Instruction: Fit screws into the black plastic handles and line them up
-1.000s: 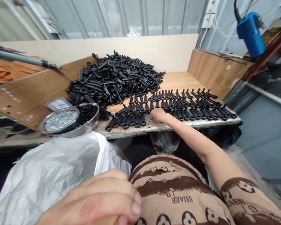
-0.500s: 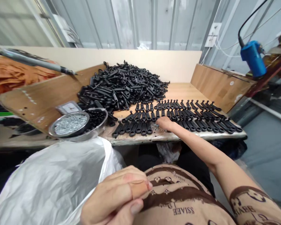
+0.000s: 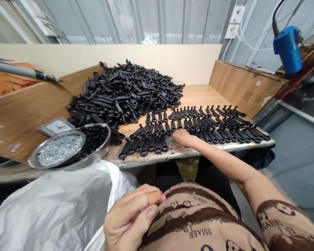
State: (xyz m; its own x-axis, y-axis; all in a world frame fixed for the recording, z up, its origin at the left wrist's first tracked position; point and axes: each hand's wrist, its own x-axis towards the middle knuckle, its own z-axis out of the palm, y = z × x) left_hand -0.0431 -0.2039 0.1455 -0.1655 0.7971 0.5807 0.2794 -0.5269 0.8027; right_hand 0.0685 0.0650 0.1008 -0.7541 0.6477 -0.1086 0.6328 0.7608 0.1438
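My left hand (image 3: 136, 212) is raised in front of my body, fingers curled and thumb bent against them, with an orange-brown bandage (image 3: 154, 197) round one finger. What it may hold is hidden. On the bench's front part, my right hand (image 3: 182, 137) has its fingers closed downward at a small heap of silvery screws (image 3: 170, 141); anything in the fingertips is out of sight. Around it lie rows of black plastic arms with a ring at one end and a ball at the other, such as this black arm (image 3: 151, 143) just left of the screws.
A big pile of black parts (image 3: 128, 92) covers the back. At left stand a bowl of screws (image 3: 61, 148) and a metal bowl of black pieces (image 3: 94, 139). A power screwdriver (image 3: 23, 72) juts in at left, a blue tool (image 3: 288, 52) hangs right. A white bag (image 3: 54, 205) lies nearer me.
The view has turned and moved a little closer to the bench. My left hand has shifted slightly right. My right hand stays at the screw heap.
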